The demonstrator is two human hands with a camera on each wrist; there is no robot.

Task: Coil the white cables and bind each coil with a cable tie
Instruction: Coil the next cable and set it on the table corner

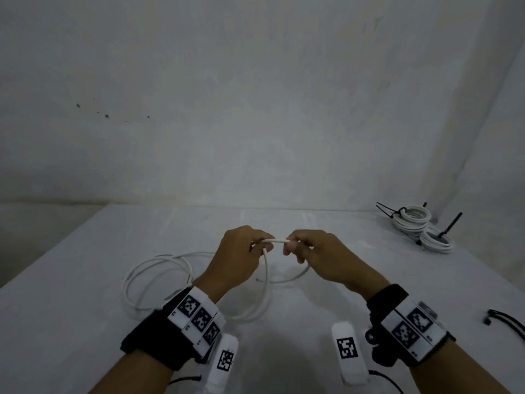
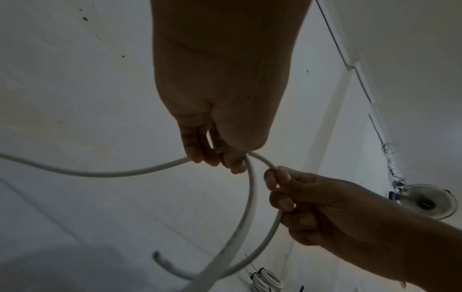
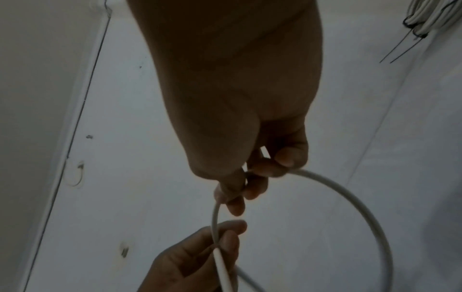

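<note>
From the head view, left hand and right hand are pinching the white cable above the table. Left wrist: fingers curling round it. Right wrist: it's looking springy, light; gripping near the crossing seems wise.

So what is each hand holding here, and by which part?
Both grip the same loose white cable: left hand where a loop begins, right hand just along the strand, a short span between them.
</note>
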